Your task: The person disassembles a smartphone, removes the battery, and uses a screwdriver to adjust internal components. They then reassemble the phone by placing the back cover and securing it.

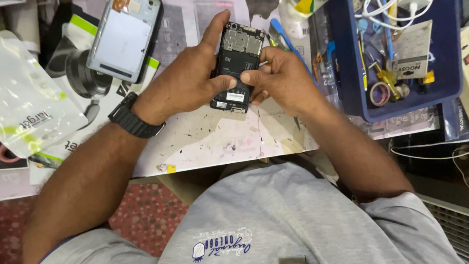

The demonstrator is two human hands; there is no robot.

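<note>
An opened black smartphone with its back cover off shows its circuit board and battery. My left hand grips its left side, index finger stretched up along the edge and thumb pressed across the lower part. My right hand holds the phone's right side, fingers curled against the edge and thumb meeting the left thumb. The phone is lifted slightly above a stained white work mat. A black watch is on my left wrist.
A grey phone back frame lies on printed boxes at upper left. A clear plastic pouch sits at far left. A blue tray with cables, tape rolls and small tools stands at right. Blue-handled tools lie behind the phone.
</note>
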